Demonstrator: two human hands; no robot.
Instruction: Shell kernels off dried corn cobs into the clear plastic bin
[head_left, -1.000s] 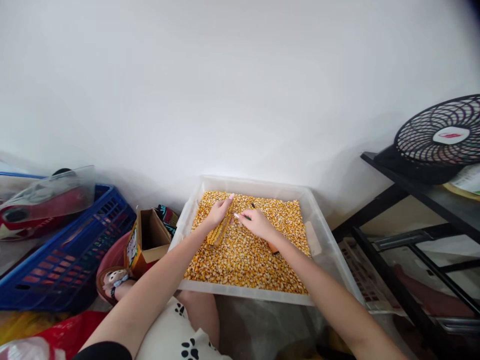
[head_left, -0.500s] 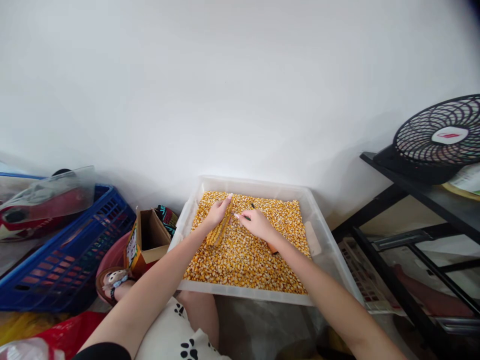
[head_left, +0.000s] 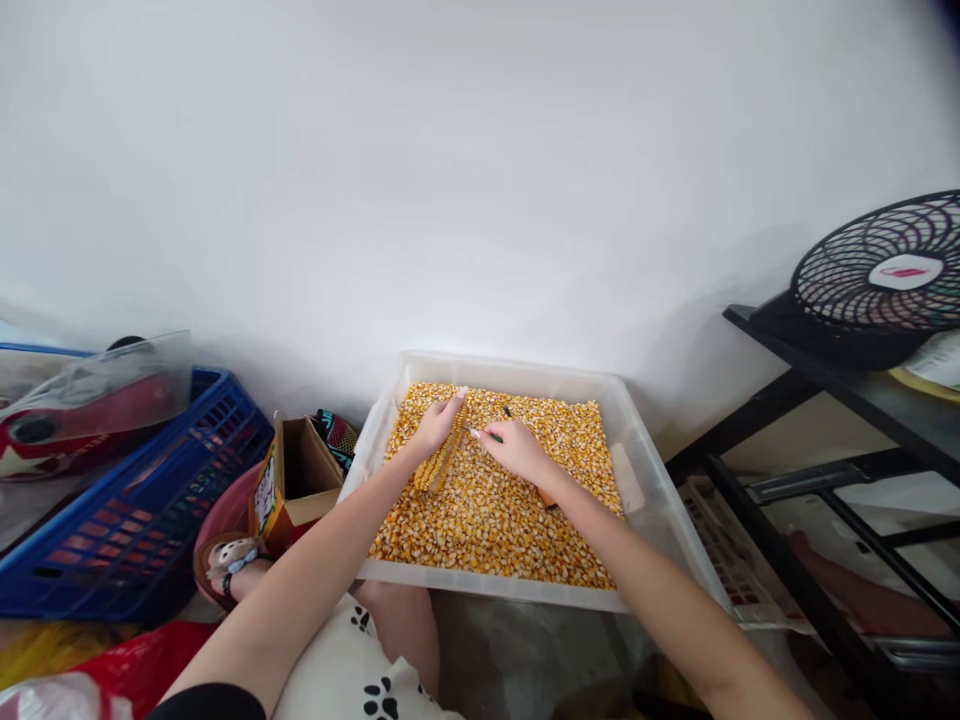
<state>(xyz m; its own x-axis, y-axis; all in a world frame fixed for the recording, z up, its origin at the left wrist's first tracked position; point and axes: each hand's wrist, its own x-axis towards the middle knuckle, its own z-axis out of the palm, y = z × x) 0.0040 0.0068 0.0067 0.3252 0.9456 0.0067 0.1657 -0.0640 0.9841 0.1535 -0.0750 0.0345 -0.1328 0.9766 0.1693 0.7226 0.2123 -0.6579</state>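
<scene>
The corn cob [head_left: 433, 472] is located in the left half of a translucent plastic tub [head_left: 495, 588], tilted above a deep layer of loose kernels [head_left: 487, 535]. The person's left hand [head_left: 437, 424] grips the cob along its upper part, fingers clamped around it. The right hand [head_left: 517, 448] has its fingertips pressed together on a thin tool [head_left: 496, 437] with a green part; its narrow end points at the side of the cob. Whether it touches the cob, I cannot tell.

Obstructions: the right forearm crosses the tub's near rim and hides part of the kernels. The right wrist partly covers an orange object [head_left: 546, 497] lying on them. The left forearm passes over the tub's near left corner.

Surroundings: a white wall [head_left: 480, 200] rises directly behind the tub. Just beside the tub's left side stands an open cardboard box [head_left: 307, 470]; farther left, a blue plastic basket [head_left: 127, 530] sits tilted. To the right, a black metal rack [head_left: 825, 400] supports a black fan [head_left: 900, 270].
</scene>
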